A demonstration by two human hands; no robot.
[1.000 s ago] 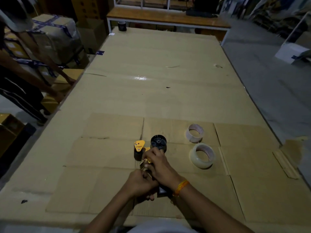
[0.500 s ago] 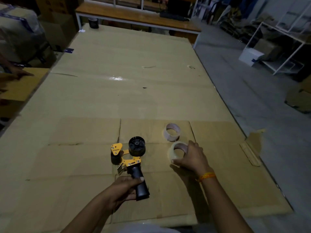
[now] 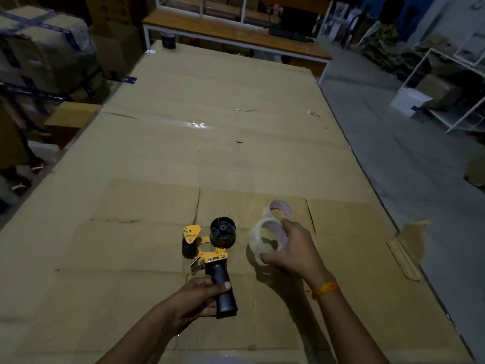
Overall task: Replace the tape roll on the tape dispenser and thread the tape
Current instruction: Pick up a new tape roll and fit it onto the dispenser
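Note:
A yellow and black tape dispenser (image 3: 210,248) lies on the cardboard sheet, its black hub bare. My left hand (image 3: 195,298) grips its black handle from the left. My right hand (image 3: 294,252) holds a clear tape roll (image 3: 262,236), tilted and raised slightly off the cardboard, just right of the hub. An empty cardboard core (image 3: 279,207) lies just beyond that roll.
The long table (image 3: 223,143) is covered in cardboard and stretches far ahead. A dark tape roll (image 3: 168,40) stands at its far left corner. Wrapped boxes (image 3: 44,53) are stacked left of the table. The table's right edge drops to the grey floor (image 3: 406,164).
My right hand left the dispenser, went right to the clear tape roll and has lifted it. My left hand has shifted to grip the handle alone. The camera view has swung right.

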